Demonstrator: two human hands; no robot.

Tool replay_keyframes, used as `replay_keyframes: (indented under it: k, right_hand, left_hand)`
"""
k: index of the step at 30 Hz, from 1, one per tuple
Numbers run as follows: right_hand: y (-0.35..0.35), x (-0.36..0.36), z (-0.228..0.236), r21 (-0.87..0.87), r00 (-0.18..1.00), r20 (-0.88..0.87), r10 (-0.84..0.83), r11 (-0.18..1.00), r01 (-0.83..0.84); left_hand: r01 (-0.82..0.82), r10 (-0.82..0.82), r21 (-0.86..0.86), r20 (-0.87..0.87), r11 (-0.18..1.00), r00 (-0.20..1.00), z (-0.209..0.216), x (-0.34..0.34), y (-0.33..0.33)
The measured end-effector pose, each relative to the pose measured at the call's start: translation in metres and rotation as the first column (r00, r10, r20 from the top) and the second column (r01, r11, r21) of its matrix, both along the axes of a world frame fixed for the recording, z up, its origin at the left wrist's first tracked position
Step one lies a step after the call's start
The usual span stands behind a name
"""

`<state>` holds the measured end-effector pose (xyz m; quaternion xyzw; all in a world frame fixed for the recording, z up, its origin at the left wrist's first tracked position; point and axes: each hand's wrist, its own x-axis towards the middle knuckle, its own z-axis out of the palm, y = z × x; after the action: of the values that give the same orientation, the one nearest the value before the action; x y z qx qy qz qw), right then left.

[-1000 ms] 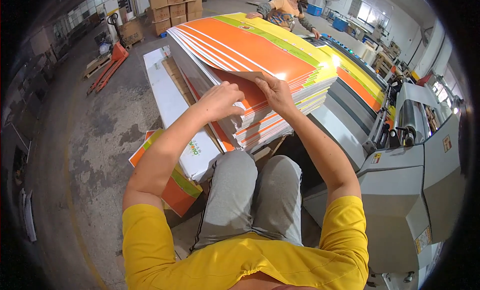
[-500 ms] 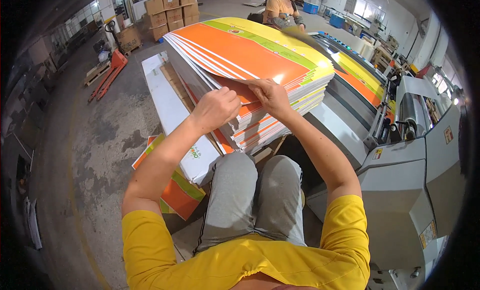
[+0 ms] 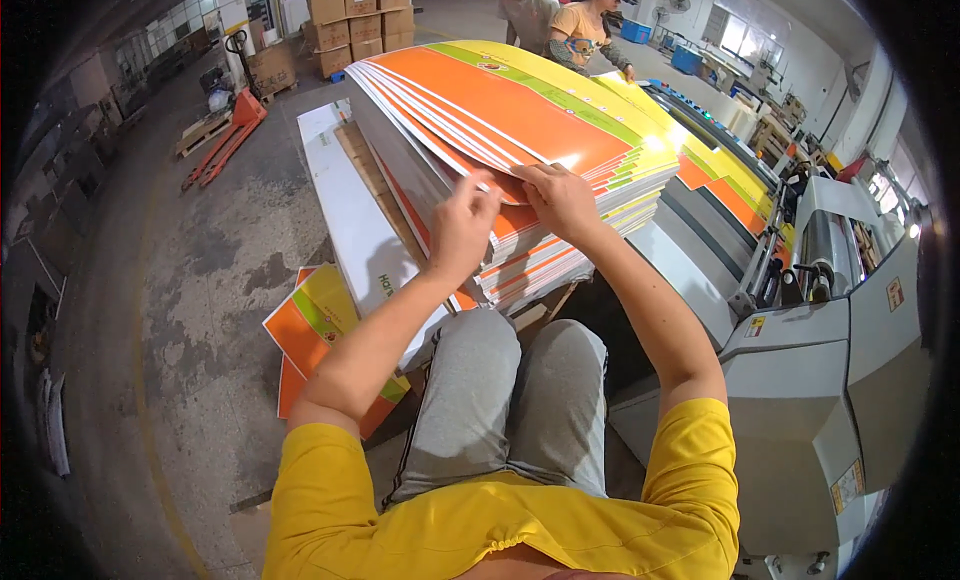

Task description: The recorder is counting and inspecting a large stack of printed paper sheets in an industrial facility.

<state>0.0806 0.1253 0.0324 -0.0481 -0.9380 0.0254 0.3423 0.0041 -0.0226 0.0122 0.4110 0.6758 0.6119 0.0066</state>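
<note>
In front of my knees stands a tall stack of printed sheets (image 3: 530, 110), glossy orange, green and yellow. The top sheets are fanned apart, their white edges stepped along the left side. My right hand (image 3: 562, 202) is closed on the near edge of an upper sheet, thumb and fingers pinching it slightly up off the stack. My left hand (image 3: 465, 225) is beside it at the near left corner, fingers curled. Its fingertips are smeared by motion, so whether they grip a sheet is unclear.
A long white carton (image 3: 360, 220) lies left of the stack, with loose printed sheets (image 3: 315, 315) on the floor below. A large grey machine (image 3: 780, 380) stands close on the right, sheets on its bed. Two people (image 3: 590, 30) are beyond the stack. A red pallet jack (image 3: 228, 140) stands far left.
My left hand has shifted right and its fingers have lifted toward the sheet edges. My right hand keeps its pinch. A second person has come into view, and the view has shifted slightly.
</note>
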Motion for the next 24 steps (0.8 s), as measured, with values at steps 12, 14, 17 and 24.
replay_keyframes:
  k: [12,14,17,24]
  right_hand:
    - [-0.026,-0.004,0.018,-0.041,0.991,0.114,-0.075,0.996,0.081]
    - [-0.033,-0.007,0.023,-0.012,0.982,0.158,-0.108,0.994,0.111]
    - [-0.033,-0.009,0.029,-0.028,0.933,0.294,-0.208,0.974,0.226]
    - [-0.022,-0.007,0.018,0.257,0.968,-0.143,-0.205,0.937,0.236]
  left_hand:
    - [0.028,-0.316,0.431,0.614,0.902,0.723,-0.034,-0.033,0.024]
    - [0.08,-0.379,0.473,0.582,0.878,0.719,-0.036,-0.035,0.025]
    - [0.003,-0.29,0.411,0.638,0.912,0.714,-0.024,-0.019,0.024]
    - [0.048,-0.393,0.479,0.655,0.877,0.645,-0.028,-0.032,0.02]
